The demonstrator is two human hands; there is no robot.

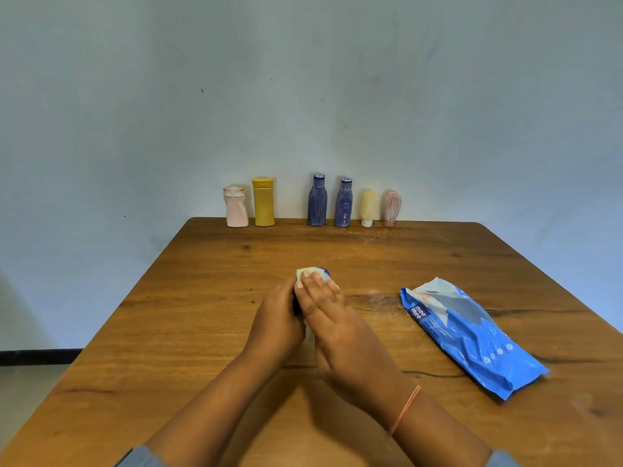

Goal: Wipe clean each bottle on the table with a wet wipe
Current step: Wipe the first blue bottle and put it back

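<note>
A dark blue bottle (pixel 326 272) is held between both hands over the middle of the wooden table (pixel 202 298); only its top edge shows. My left hand (pixel 276 321) grips it from the left. My right hand (pixel 333 318) presses a pale wet wipe (pixel 305 273) over the bottle's top and side, fingers laid across it. Along the far edge stand a pink bottle (pixel 236 207), a yellow bottle (pixel 263 202), two blue bottles (pixel 317 200) (pixel 344 202), a cream tube (pixel 369 207) and a pink tube (pixel 391 207).
A blue wet wipe pack (pixel 468 335) lies flat on the table to the right of my hands. A pale wall stands directly behind the bottle row. The table's left edge runs diagonally, with floor beyond it.
</note>
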